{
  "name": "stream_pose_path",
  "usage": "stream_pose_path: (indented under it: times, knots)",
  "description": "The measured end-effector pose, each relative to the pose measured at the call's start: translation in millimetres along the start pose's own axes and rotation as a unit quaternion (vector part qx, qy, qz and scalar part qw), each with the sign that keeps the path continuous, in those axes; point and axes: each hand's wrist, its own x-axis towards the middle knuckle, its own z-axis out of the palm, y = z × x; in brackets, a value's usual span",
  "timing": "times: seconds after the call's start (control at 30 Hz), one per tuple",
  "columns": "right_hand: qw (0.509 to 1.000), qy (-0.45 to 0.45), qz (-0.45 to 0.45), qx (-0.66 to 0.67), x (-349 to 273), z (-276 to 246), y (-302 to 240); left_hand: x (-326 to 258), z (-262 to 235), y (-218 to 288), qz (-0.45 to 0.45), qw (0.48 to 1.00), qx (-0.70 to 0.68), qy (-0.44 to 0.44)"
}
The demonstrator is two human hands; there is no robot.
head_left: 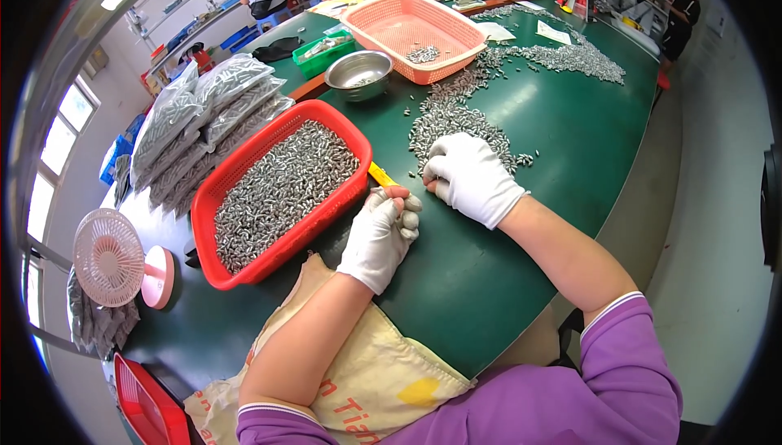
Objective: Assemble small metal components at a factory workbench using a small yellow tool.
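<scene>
Tabletop: green [456, 282], its near edge against the worker's lap, its right edge running away from it.
Left hand: gloved [379, 237], above the near part of the tabletop; fingers curled shut, apparently pinching a yellow piece.
Yellow piece: slim [381, 175], at the left fingertips and so nearer that hand; long axis slanting, far end pointing away and leftward at the near right corner of the red basket; contact there cannot be told.
Red basket: rim [318, 233] left of the left hand, filled with small metal parts; long axis slanting away to the right.
Right hand: gloved [479, 180], to the right of the yellow piece; fingers bent downward, tips close together; whether they hold a part cannot be told.
Metal-part pile: grey [456, 123], just beyond the right fingers, the nearer hand; inward from the right edge, trailing toward the far end.
Single parts: short, elongated, long axes pointing every way.
Steel bowl: [358, 87], beyond the red basket.
Pink basket: rim [391, 48], farther still.
</scene>
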Motion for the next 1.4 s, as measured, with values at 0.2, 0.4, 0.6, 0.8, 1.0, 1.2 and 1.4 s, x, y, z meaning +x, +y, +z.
stream_pose_path:
  times: [0.2, 0.4, 0.6, 0.8, 1.0, 1.2, 1.4]
  knots:
    - [0.954, 0.003, 0.006, 0.3, 0.8, -6.5, -5.2, 1.6, -1.2, -0.2, -0.017, 0.999, 0.034, -0.038]
    - [0.943, 0.007, -0.02, 0.331, 1.5, -5.5, -10.5, -4.4, 6.5, 4.5, -0.018, 0.998, 0.016, -0.058]
    - [0.95, 0.046, -0.065, 0.303, 0.6, -3.1, -7.8, -3.0, 4.9, 0.0, -0.007, 0.998, 0.053, -0.039]
    - [0.957, 0.089, -0.074, 0.266, 2.3, -11.5, -8.9, -4.3, 5.6, 0.8, -0.001, 0.999, 0.031, -0.024]
    - [0.959, 0.075, -0.101, 0.254, 2.5, -15.1, -12.1, -2.9, 6.7, 0.4, 0.004, 0.999, 0.037, -0.028]
    - [0.964, 0.082, -0.122, 0.221, 3.6, -15.4, -11.2, -3.2, 5.7, -0.9, 0.001, 0.999, 0.049, -0.017]
    - [0.961, 0.093, -0.145, 0.217, 4.8, -14.5, -12.1, -4.2, 7.0, -0.4, 0.0, 0.998, 0.051, -0.021]
